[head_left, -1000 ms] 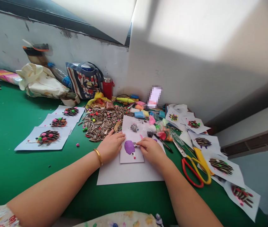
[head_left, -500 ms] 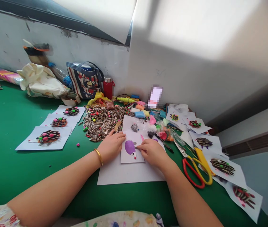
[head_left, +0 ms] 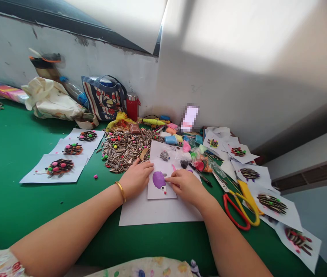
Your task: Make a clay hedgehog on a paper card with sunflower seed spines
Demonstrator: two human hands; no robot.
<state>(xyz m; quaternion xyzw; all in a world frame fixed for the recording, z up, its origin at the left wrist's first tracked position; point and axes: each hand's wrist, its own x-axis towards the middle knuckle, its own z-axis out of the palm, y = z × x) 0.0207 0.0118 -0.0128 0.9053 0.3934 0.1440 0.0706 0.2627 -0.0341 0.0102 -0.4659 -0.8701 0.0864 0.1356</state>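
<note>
A white card (head_left: 155, 194) lies on a larger white sheet (head_left: 152, 215), with a purple clay hedgehog body (head_left: 159, 179) that has a white snout and a red nose dot. One grey seed shows at the body's upper right edge. My left hand (head_left: 137, 177) rests flat at the card's left edge, fingers spread, holding nothing. At the body's right side, the fingertips of my right hand (head_left: 185, 186) are pressed together on the card; anything between them is too small to make out. A pile of striped seeds (head_left: 125, 150) lies beyond my left hand.
Scissors (head_left: 240, 209) with red and yellow handles lie right of my right hand. Finished seed hedgehog cards (head_left: 62, 169) lie at the left, more (head_left: 279, 204) at the right. Clay packets (head_left: 171, 139), bags (head_left: 104, 98) and a red bottle (head_left: 132, 107) stand behind.
The dark seed tip that showed at my right fingertips beside the purple body is now hidden under them. My left hand has stayed in place.
</note>
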